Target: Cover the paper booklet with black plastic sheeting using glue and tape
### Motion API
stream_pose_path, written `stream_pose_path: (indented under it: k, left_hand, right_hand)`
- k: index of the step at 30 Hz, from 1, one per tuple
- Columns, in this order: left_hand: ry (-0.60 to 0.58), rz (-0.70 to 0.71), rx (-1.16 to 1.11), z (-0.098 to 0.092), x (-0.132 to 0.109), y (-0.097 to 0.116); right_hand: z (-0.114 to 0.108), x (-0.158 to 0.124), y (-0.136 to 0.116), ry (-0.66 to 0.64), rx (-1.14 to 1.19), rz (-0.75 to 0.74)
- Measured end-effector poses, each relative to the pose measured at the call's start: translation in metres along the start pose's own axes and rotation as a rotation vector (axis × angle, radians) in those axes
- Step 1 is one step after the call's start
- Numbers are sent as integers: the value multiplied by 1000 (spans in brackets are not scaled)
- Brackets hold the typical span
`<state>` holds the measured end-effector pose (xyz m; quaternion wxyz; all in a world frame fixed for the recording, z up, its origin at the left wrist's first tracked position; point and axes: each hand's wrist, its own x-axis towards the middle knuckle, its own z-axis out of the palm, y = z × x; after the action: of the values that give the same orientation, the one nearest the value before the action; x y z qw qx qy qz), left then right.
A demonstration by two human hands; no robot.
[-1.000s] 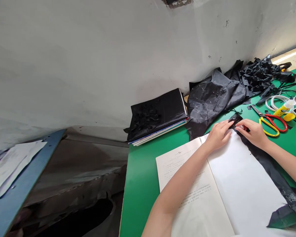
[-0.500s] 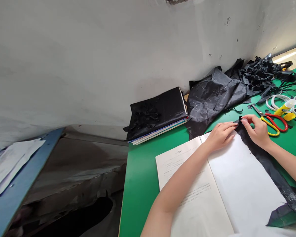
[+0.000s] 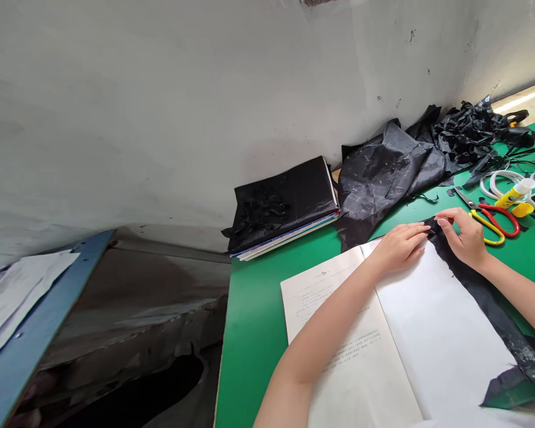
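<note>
An open book (image 3: pixel 359 356) lies on the green table, with printed text on its left page and a white inner cover (image 3: pixel 441 321) on the right. A thin, crinkled black sheet (image 3: pixel 477 285) runs from under the right edge of that cover, and a flap of it is folded over the lower corner. My left hand (image 3: pixel 401 245) lies flat near the upper right corner, its fingertips touching the black edge. Thumb and fingers of my right hand (image 3: pixel 463 238) pinch the sheet at the same corner. The pinched bit is mostly hidden.
Red-and-yellow scissors (image 3: pixel 494 223), a yellow glue stick (image 3: pixel 516 193) and a white cable (image 3: pixel 502 181) lie beyond my right hand. Crumpled black sheeting (image 3: pixel 387 169) and shreds (image 3: pixel 472 134) line the wall. A black-covered book stack (image 3: pixel 303 184) stands left of them.
The black tip that stuck up by my right fingers is now pressed down at the corner. My right fingers have moved slightly down; my left hand has barely shifted.
</note>
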<state>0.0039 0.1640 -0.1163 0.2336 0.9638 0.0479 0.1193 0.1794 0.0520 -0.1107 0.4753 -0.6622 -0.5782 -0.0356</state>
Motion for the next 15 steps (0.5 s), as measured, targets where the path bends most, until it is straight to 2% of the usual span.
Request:
stream_pose_path:
  k: [4,6,12,15]
  left_hand:
    - [94,-45,-114,4,0,-5]
    - [105,-55,-163,5,0,-7]
    - [88,-125,-209,4,-1,-8]
    - [81,-148,-225,4,0,-7]
  right_hand:
    - [-2,2,-2,-19,6,22]
    - [-3,2,-3,-34,12,5]
    - [-3,-6,-1,-68,75,-174]
    - [1,-8,2,-148,107,-260]
